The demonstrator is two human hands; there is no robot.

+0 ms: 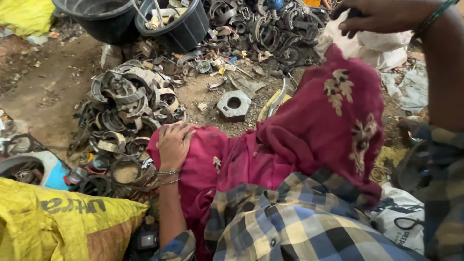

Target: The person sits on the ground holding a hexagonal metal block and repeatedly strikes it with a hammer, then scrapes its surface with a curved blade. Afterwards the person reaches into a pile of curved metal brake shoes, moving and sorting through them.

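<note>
Cloth [290, 140] — a dark red one with pale embroidered flowers — lies draped over the person's knees, mid-frame, above a checked shirt [290, 227]. Left hand [173, 144] rests flat on the cloth's left end, fingers spread and curled over the bulge, bangles at the wrist. Right hand [382, 17] is up past the cloth's top right corner, fingers bent down onto a white sack [372, 48]; whether it grips the sack I cannot tell.

Ground is bare packed dirt, dusty and littered. Left of the cloth sits a heap of curved metal scrap [128, 104], touching the cloth's edge near the left hand. Just above the cloth a square metal block with a round hole [234, 105] lies alone on a small open dirt patch — the only free room close by. Further up, two black tubs [145, 19] and a second scrap pile [263, 26].

Below-left of the cloth, a yellow sack [58, 224] with dark print fills the corner; another yellow sack [24, 14] far up-left. Blue and white container [48, 169] beside the heap.
</note>
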